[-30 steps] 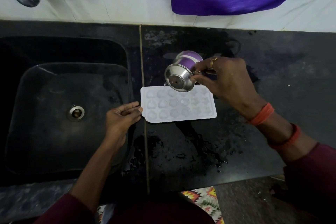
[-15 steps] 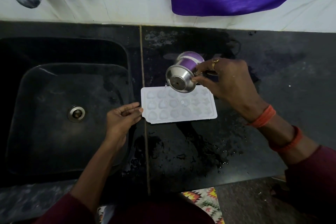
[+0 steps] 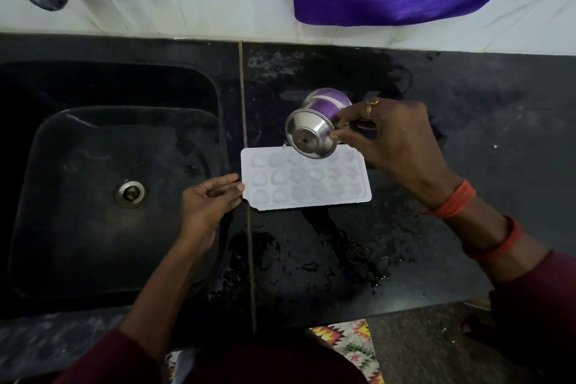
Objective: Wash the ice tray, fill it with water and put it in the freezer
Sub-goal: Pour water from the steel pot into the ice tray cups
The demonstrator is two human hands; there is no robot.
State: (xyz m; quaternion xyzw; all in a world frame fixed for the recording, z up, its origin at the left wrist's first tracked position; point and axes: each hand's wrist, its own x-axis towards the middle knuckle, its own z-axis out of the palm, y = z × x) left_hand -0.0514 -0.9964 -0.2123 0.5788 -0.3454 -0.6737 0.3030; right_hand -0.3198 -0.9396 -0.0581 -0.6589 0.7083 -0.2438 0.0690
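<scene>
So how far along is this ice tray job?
Washing seems done: the ice tray lies on the wet counter. Filling is in hand: the right hand tips a steel cup over the tray's far edge while the left hand touches its left edge. Whether water fills the moulds is unclear. Carrying it to the freezer is left; no freezer shows.

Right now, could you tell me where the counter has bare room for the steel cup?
The widest bare patch of the black stone counter lies right of the right hand, up to the white wall. In front of the white plastic ice tray it is bare but wet. Around the tray it is crowded: small steel cup above, left hand beside.
</scene>
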